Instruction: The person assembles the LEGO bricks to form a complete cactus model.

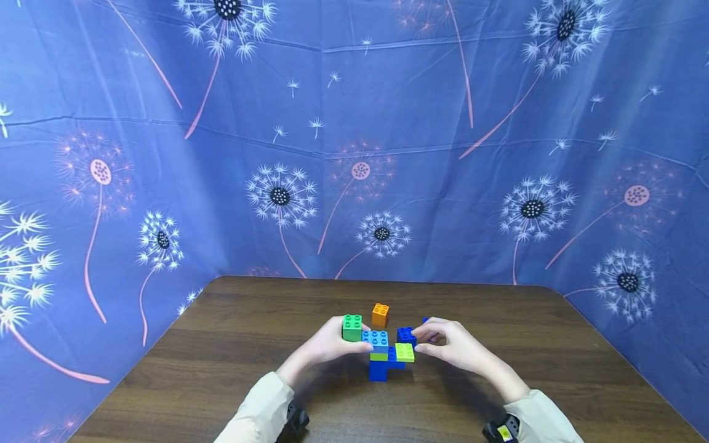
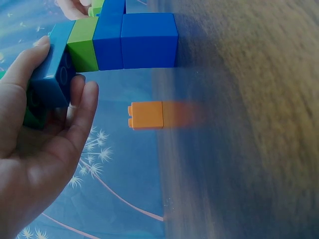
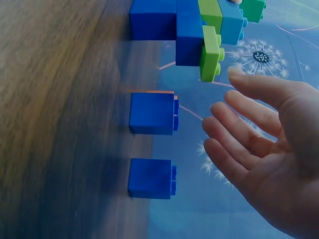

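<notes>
My left hand [image 1: 328,343] grips the light blue brick [image 1: 375,340] at the top of a built stack, its thumb on the near side and fingers beneath. A green brick [image 1: 352,328] juts out at the left end, beside that hand. Under the light blue brick come a lime brick [image 2: 83,45], a long blue brick [image 3: 190,42] and, at the bottom, a blue block [image 1: 378,371]. On the stack's right arm sits a thin lime brick [image 3: 210,55]. My right hand [image 3: 259,129] holds nothing; its fingers are loosely bent, the thumb tip close to the thin brick's studs.
Behind the stack, an orange brick [image 1: 380,315] stands on the brown wooden table [image 1: 232,369]. Two loose blue bricks stand at the right: one blue brick [image 3: 152,113] nearer the stack, another blue brick [image 3: 150,178] farther out, partly behind my right hand in the head view.
</notes>
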Available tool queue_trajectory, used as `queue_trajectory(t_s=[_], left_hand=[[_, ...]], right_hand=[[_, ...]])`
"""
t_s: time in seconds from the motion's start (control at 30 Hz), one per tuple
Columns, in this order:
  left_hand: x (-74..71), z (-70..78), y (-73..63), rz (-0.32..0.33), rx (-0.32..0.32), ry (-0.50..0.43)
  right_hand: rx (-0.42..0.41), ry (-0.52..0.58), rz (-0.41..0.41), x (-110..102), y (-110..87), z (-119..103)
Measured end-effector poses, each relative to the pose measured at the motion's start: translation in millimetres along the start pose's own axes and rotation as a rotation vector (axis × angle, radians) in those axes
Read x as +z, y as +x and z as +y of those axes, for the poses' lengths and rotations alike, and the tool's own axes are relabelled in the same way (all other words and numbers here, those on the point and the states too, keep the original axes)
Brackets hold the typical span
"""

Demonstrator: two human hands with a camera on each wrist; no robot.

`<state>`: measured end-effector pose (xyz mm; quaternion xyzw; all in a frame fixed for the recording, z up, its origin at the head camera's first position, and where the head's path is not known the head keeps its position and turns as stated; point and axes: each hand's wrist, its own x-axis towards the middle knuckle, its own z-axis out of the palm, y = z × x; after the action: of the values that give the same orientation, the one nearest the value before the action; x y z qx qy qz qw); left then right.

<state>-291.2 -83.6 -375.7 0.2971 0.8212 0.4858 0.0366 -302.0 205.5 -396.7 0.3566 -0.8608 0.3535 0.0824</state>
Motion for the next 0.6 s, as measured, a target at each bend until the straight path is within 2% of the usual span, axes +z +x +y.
queue_trajectory(t_s=[0.27, 0.6], left_hand=[[5.0, -30.4, 10.3, 0.011, -0.013, 0.019], [4.5, -34.3, 11.0, 0.007, 0.015, -0.012]], right_hand=[[0.002, -0.035, 0.041, 2, 1.2, 9], [0.017, -0.064, 0.041, 4, 5.9, 8]])
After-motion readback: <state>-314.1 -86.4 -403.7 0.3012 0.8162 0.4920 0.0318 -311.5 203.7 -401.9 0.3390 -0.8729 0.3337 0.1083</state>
